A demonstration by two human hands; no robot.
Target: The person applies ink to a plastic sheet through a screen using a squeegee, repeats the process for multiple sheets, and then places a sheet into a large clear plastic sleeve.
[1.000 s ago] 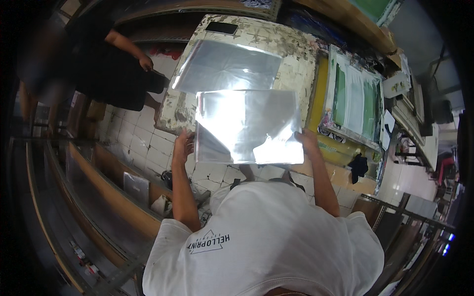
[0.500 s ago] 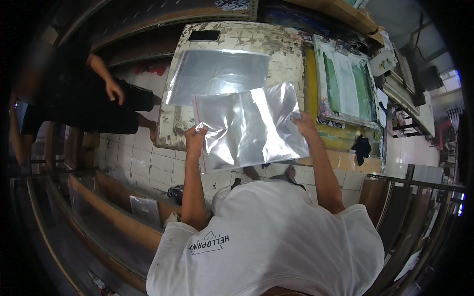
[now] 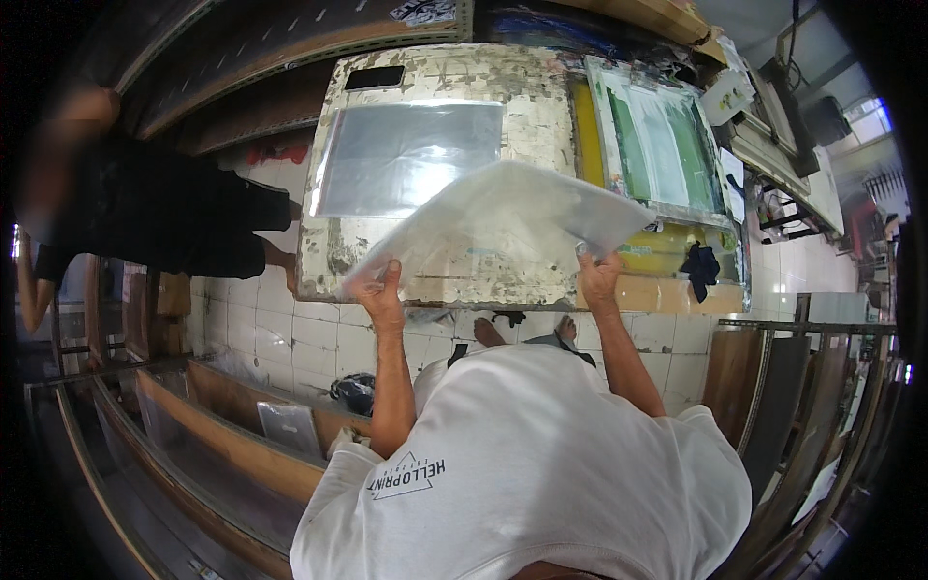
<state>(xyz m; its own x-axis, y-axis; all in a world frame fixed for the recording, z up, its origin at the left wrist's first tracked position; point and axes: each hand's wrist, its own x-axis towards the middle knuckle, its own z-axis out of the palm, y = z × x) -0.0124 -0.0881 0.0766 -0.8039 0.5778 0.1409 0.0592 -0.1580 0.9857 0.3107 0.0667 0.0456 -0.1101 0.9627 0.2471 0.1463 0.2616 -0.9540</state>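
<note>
A clear plastic bag (image 3: 503, 217) stretches between my two hands above the near edge of the worn, paint-flaked table. My left hand (image 3: 383, 295) is closed on its near left corner, thumb on top. At the bag's near right part my right hand (image 3: 599, 278) pinches the edge. The far side of the bag rises to a peak, and the table shows through the film. Farther back, another clear plastic bag (image 3: 411, 155), or a flat pile of them, lies on the table (image 3: 536, 87); the held bag overlaps its near edge in view.
A dark phone (image 3: 375, 77) lies at the table's far left corner. On the right are a green-and-white printing screen (image 3: 662, 145) and a dark cloth (image 3: 701, 271). Another person (image 3: 155, 213) in dark clothes is at left. Shelving (image 3: 232, 416) stands behind on the left.
The held bag has tilted from showing its broad shiny face to a flatter, peaked shape. My hands have shifted slightly, the left one lower, and the view has moved a little.
</note>
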